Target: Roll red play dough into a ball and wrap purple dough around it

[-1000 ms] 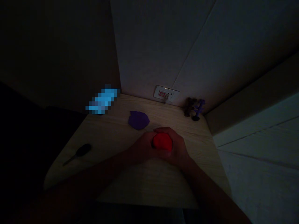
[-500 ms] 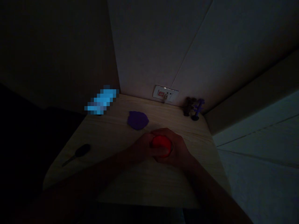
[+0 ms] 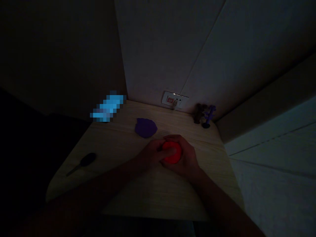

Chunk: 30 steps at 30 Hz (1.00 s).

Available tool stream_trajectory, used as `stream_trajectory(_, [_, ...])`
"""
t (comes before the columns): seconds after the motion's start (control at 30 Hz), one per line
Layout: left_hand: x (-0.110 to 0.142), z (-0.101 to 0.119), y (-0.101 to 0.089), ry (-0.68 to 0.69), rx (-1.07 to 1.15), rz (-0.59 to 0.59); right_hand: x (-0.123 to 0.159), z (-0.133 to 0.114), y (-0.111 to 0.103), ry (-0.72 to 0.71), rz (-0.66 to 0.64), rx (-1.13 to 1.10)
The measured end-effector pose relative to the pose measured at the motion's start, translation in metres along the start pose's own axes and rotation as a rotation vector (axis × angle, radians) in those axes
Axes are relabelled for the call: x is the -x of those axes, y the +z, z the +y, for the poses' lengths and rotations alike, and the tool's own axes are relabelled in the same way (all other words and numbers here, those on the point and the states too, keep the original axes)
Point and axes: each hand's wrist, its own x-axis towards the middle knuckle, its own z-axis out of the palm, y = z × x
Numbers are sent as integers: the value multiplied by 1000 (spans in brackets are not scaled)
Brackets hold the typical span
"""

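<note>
Between my two hands is a bright red, round object (image 3: 171, 158), lit up strongly against the dark room; its exact kind I cannot make out. My left hand (image 3: 154, 152) grips its left side, with the thumb laid across its top. Curved around the right and far side, my right hand (image 3: 188, 156) holds it too, fingers wrapped about it. A flat purple piece with an uneven edge (image 3: 145, 128), perhaps dough or cloth, lies just beyond my left hand on the light wooden table (image 3: 158, 197).
A dark oval-headed thing with a thin handle (image 3: 88, 159) lies at the left. A blurred bright blue screen (image 3: 108, 108) is at the back left. A wall socket (image 3: 174, 99) sits behind the table. A purple stand-like item (image 3: 209, 117) and a dark one (image 3: 198, 114) stand back right.
My left thumb has shifted up across the top of the red object. The object appears turned slightly in my hands and more of its top shows. Everything else stays put.
</note>
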Motion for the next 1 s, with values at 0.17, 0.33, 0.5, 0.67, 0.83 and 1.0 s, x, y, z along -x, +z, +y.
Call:
stream_trajectory(0.17, [-1, 0, -2, 48, 9, -26, -1, -2, -3, 30, 42, 6])
stream_trajectory(0.33, [0, 11, -8, 80, -66, -81, -6, -1, -11, -40, -87, -96])
stream_trajectory(0.5, [1, 11, -12, 73, -179, -125, -8, 0, -14, -92, -167, -108])
stream_trajectory(0.67, [-1, -2, -7, -11, 37, -29, -4, -3, -9, -17, -107, -159])
stream_trajectory(0.83, [-2, -4, -6, 45, 45, 37, -2, 1, -8, 2, -153, -114])
stream_trajectory(1.0, [-1, -2, -11, 110, -66, 38, -1, 3, -5, -43, -183, -76])
